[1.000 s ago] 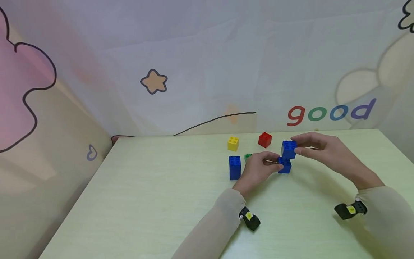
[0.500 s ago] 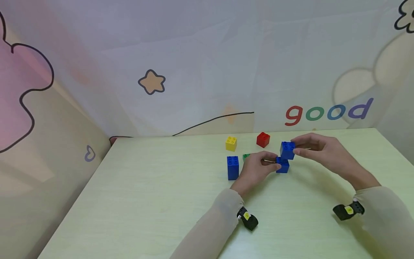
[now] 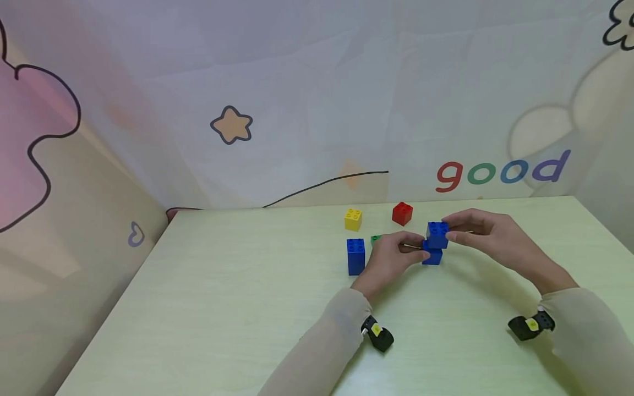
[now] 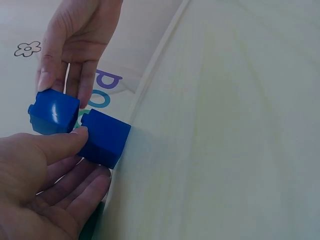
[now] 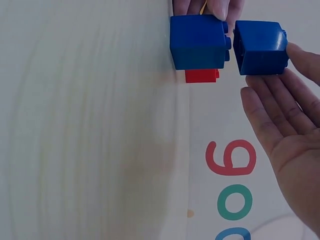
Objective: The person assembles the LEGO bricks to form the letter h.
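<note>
My left hand (image 3: 393, 256) pinches a blue toy building brick (image 3: 433, 257) low at the table, thumb on its near side. Just above it, my right hand (image 3: 487, 236) holds a second blue brick (image 3: 438, 235) between thumb and fingers. In the right wrist view a narrow gap separates the upper brick (image 5: 262, 47) from the studs of the lower brick (image 5: 197, 42). From the left wrist the upper brick (image 4: 55, 111) looks slightly offset from the lower one (image 4: 105, 139).
A taller blue block (image 3: 356, 257) stands left of my left hand. Behind are a yellow brick (image 3: 353, 219) and a red brick (image 3: 402, 213). A green brick (image 3: 375, 238) is mostly hidden by the left hand. The pale table (image 3: 223, 308) meets a printed backdrop at its far edge.
The right hand has brought its blue brick down and slightly left, closer over the lower one. The left hand keeps its grip in place.
</note>
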Available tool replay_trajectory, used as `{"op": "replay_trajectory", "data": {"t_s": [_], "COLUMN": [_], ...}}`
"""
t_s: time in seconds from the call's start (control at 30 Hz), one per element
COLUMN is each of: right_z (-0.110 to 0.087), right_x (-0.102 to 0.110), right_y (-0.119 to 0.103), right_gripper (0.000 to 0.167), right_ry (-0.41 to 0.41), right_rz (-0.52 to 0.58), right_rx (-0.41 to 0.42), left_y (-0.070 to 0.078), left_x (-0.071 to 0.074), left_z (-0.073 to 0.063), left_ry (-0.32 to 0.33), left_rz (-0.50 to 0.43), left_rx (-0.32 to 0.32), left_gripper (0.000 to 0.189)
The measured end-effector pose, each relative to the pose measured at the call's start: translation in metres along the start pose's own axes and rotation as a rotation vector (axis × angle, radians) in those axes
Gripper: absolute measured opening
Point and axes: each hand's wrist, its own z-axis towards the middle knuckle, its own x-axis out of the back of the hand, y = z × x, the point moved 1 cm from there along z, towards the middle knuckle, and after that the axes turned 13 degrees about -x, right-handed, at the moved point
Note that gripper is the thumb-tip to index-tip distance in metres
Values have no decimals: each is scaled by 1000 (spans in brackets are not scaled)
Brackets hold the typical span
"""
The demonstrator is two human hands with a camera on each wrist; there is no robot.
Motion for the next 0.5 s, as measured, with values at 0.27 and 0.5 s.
{"op": "replay_trajectory", "data": {"t_s": [0.27, 0.5], "right_z": [0, 2], "right_x": [-2, -6], "right_y": [2, 1], "right_gripper": [42, 40], "right_ry": [-6, -17], "right_rz": [3, 4], "right_rx": [24, 55], "left_y": [-1, -2], "left_x": [-1, -1], "left_z": [1, 2], "left_ry": [-2, -2], "left_rz": [0, 15], "left_rx": [-3, -2], "left_gripper": [32, 33]}}
